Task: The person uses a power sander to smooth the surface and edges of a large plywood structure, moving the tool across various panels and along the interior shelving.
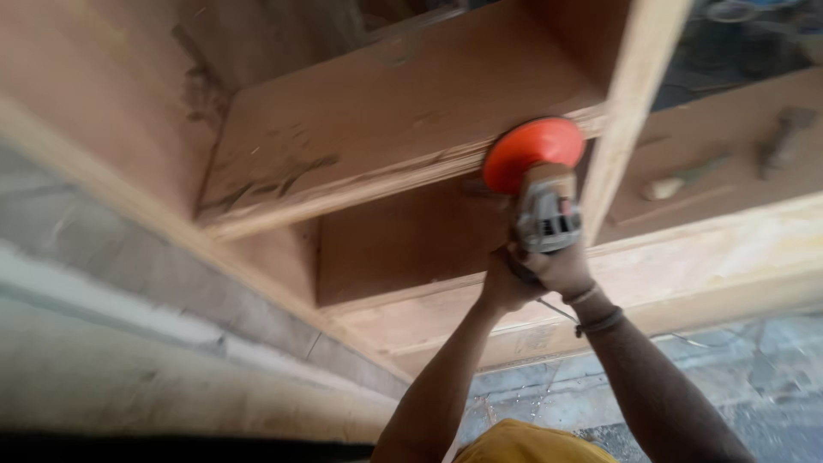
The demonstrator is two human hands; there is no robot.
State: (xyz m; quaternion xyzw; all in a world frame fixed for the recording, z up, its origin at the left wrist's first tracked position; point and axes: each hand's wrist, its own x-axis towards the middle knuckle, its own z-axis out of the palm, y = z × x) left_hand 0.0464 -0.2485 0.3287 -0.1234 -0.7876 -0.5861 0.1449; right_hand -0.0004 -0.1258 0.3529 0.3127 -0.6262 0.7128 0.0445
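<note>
Both hands grip a grey angle grinder [547,219] from below, the left hand [506,283] beside the right hand [564,270], which wears dark bands at the wrist. Its orange disc [531,150] meets the front edge of a wooden shelf [386,120] inside an unfinished plywood cabinet [686,266]. An upright divider [630,94] stands just right of the disc. Grey floor [737,386] shows beneath the arms.

Both forearms stretched forward and upward, converging. Left hand [506,283] and right hand [561,270] clenched tight, pressed side by side. Dark bands around right wrist [596,313].
</note>
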